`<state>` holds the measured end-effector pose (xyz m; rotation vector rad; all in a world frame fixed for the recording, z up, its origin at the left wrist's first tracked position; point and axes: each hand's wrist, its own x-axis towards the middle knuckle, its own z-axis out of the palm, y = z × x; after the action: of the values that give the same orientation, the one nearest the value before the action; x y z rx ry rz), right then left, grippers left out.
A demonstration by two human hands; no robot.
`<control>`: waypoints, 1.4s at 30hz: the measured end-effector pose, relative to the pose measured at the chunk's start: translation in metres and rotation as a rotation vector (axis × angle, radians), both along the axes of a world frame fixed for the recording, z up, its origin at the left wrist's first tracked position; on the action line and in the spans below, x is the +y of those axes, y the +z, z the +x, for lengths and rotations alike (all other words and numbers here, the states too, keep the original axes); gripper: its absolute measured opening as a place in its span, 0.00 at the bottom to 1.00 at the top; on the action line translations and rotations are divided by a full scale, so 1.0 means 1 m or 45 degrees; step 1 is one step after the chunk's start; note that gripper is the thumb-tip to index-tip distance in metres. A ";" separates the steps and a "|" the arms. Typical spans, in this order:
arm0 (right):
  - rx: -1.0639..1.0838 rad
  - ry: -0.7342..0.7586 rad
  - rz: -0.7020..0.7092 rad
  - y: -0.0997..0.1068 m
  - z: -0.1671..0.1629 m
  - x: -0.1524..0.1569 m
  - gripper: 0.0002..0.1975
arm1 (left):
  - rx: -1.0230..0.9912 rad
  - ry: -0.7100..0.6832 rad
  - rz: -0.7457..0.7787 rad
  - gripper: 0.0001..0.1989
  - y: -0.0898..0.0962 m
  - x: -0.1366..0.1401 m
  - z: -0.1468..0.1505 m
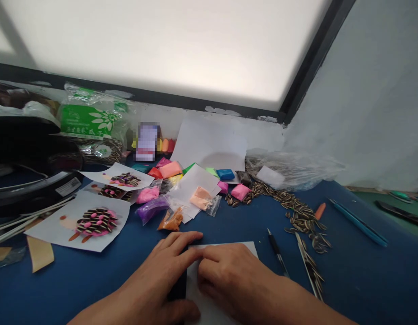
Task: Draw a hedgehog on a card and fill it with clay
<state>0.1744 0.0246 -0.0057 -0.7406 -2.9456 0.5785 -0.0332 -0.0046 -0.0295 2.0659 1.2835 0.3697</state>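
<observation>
In front of me a white sheet of paper (249, 248) lies on the blue tabletop, partly covered by my hands. At its left edge is my left hand (166, 271), fingers stretched out and thumb apart, its index fingertip meeting the other hand. My right hand (234, 275) rests on the sheet with its fingers curled in; whatever they press or hold is hidden beneath them. A black pen (277, 250) and a slim metal tool (307, 266) lie to the right, beside loose sunflower seeds (298, 210).
Left are paper cards with seed-covered pink hedgehog shapes (96, 221). Colourful clay packets (171, 169) cluster at the back, near a phone (147, 142) and a green seed bag (90, 119). Blue tweezers (359, 222) lie far right; a clear bag (293, 171) stands by the wall.
</observation>
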 end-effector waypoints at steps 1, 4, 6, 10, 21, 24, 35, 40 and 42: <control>-0.016 0.021 0.015 0.000 0.000 0.000 0.05 | -0.007 0.003 0.005 0.41 0.000 0.000 0.000; -0.074 0.062 0.058 -0.002 -0.001 0.000 0.02 | -0.030 -0.004 0.033 0.39 -0.003 0.000 -0.001; -0.103 0.081 0.080 -0.008 -0.003 -0.002 0.05 | -0.037 -0.016 0.052 0.38 -0.005 0.000 -0.002; 0.130 -0.055 0.216 -0.016 -0.005 -0.007 0.06 | -0.057 -0.039 0.064 0.33 -0.008 0.001 -0.003; 0.833 -0.715 -1.366 0.011 0.001 -0.006 0.07 | -0.042 -0.044 0.091 0.31 -0.013 0.001 -0.004; 0.835 -0.789 -1.391 0.009 0.010 -0.011 0.05 | -0.053 -0.034 0.096 0.36 -0.016 0.000 -0.005; 0.726 -1.001 -1.447 0.004 0.032 -0.032 0.08 | -0.051 -0.045 0.131 0.41 -0.012 -0.007 -0.013; 0.620 -0.814 -0.810 -0.004 0.040 -0.031 0.13 | -0.067 -0.061 0.168 0.41 -0.007 -0.010 -0.015; 0.568 -0.680 -0.505 -0.011 0.043 -0.032 0.11 | -0.060 -0.077 0.186 0.42 -0.006 -0.010 -0.014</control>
<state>0.2172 -0.0074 -0.0167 -1.1877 -2.1251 1.1041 -0.0472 -0.0143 -0.0355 2.1982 1.1947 0.4950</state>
